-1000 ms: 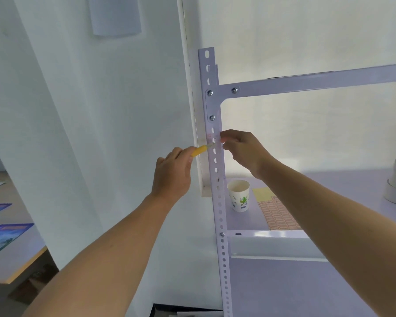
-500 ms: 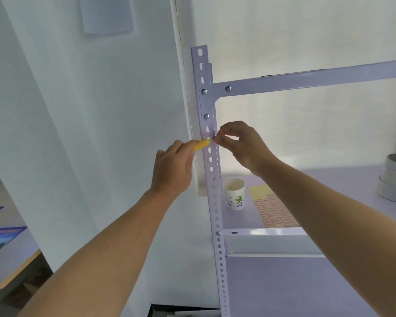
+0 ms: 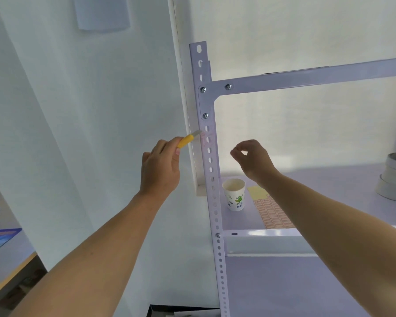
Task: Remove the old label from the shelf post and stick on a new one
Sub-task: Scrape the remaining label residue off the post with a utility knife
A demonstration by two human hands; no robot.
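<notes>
Yellow plastic shows between the fingers of the left hand [image 3: 160, 167], which is wrapped around the handle of a small knife [image 3: 189, 140] with the forearm reaching up from the lower left. The knife's pale blade points up and to the right, its tip at the left edge of the shelf post [image 3: 209, 156], just below the third screw. On the post at that height sits a faint pinkish patch, the old label [image 3: 208, 139], blurred and hard to read; whether the blade actually touches it cannot be told. The right hand [image 3: 253, 160] hangs to the right of the post, apart from it, wrist bent and the forearm rising from the lower right. Its thumb and forefinger are pinched together at the tips, leaving a small loop, while the other fingers curl loosely; whether anything sits between the tips cannot be made out. On the shelf [image 3: 329, 184] beyond the post stand a paper cup [image 3: 234, 195] and, just to its right, a sheet of labels [image 3: 270, 211] partly hidden by the right forearm. Rolls of tape [image 3: 394, 177] are stacked at the far right.
</notes>
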